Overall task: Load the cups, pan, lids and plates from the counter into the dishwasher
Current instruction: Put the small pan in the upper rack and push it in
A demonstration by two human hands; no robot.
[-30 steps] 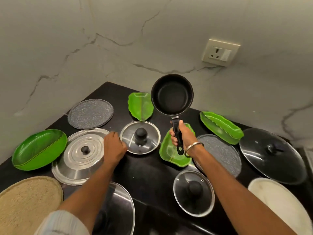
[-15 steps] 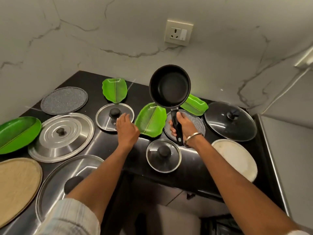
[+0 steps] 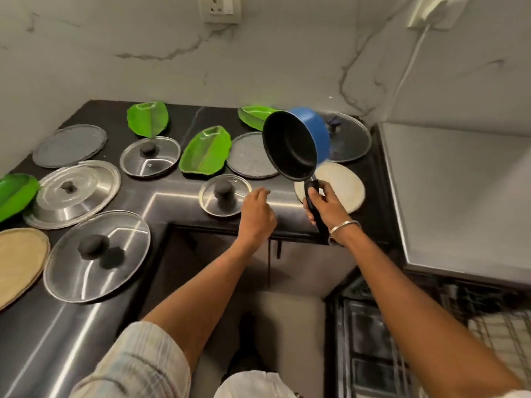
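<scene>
Pan (image 3: 290, 149) was up in the air over the counter (image 3: 178, 193), tipped on its side so the black inside faced the camera and the blue outside pointed at the wall. Right hand (image 3: 326, 203) was wrapped tight around the black handle, bangle (image 3: 344, 226) on that wrist. Left hand (image 3: 256, 209) sat just left of the pan handle, holding nothing, fingers loosely curled over the counter edge. Everything else was still lying on the counter: a small glass lid (image 3: 224, 195) right by the left hand, a white plate (image 3: 340, 186) behind the right hand, a grey plate (image 3: 248, 159) and a green leaf plate (image 3: 205, 153) left of the pan. A dark glass lid (image 3: 349, 137) sat behind the pan, partly hidden. Dishwasher rack (image 3: 431, 326) was below the pan, down right.
</scene>
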